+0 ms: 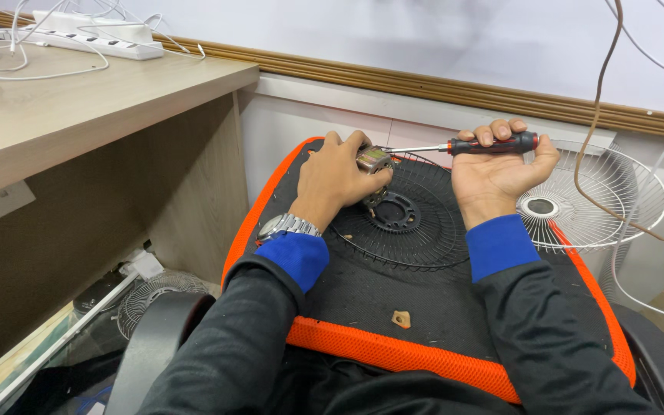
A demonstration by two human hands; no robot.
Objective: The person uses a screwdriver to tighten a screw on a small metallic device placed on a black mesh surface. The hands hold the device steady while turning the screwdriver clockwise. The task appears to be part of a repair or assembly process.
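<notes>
A: Listing the hands first. What does each hold?

B: Left hand (pixel 341 178): closed around a small metal fan motor (pixel 374 159), held above the black fan grille (pixel 400 219). Right hand (pixel 499 170): fingers wrapped on the red-and-black handle of a screwdriver (pixel 470 145), shaft level, tip at the motor.

A: And the grille's location?

B: Flat on the black chair seat with orange edging (pixel 378 350), between both wrists.

A: Other items?

B: White fan grille (pixel 593 196) leaning just right of the seat, partly behind the right hand. White power strip (pixel 94 34) with cables on the tabletop (pixel 78 100), upper left. Wristwatch (pixel 286 225) on the left wrist.
</notes>
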